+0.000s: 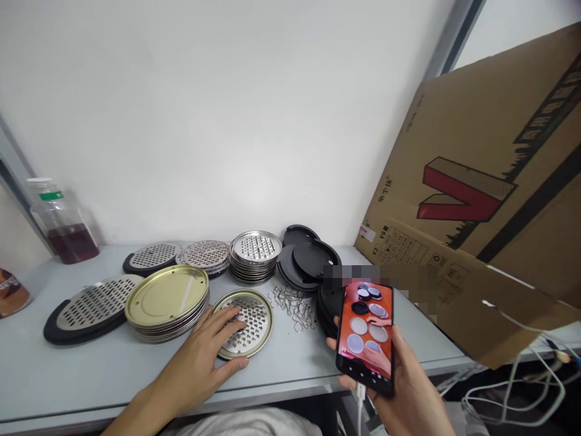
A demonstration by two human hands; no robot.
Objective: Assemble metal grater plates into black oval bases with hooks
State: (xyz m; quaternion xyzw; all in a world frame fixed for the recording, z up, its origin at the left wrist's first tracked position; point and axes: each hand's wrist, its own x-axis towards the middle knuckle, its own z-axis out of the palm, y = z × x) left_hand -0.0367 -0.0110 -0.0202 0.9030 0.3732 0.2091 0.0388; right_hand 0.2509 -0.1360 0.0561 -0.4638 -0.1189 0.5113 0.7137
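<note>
My left hand (202, 357) rests with fingers spread on a round metal grater disc (256, 324) with a gold rim and rough holes. Just left of it stands a stack of gold-rimmed metal discs (167, 297). In my right hand (406, 381) is a smartphone (365, 339), held upright, with a white cable plugged into its lower end. Its screen shows hands among round discs. Between the grater disc and the phone lies a loose pile of small wire rings or hooks (295, 307). Black round plastic pieces (315, 259) are piled behind the phone, partly hidden by it.
At the back stands a stack of silver grater discs (256, 248), with flatter perforated discs (206, 254) beside it. Black-edged oval graters (97, 303) lie left. A bottle of dark liquid (68, 236) stands at the far left. A large cardboard box (472, 242) and white cables (512, 387) occupy the right.
</note>
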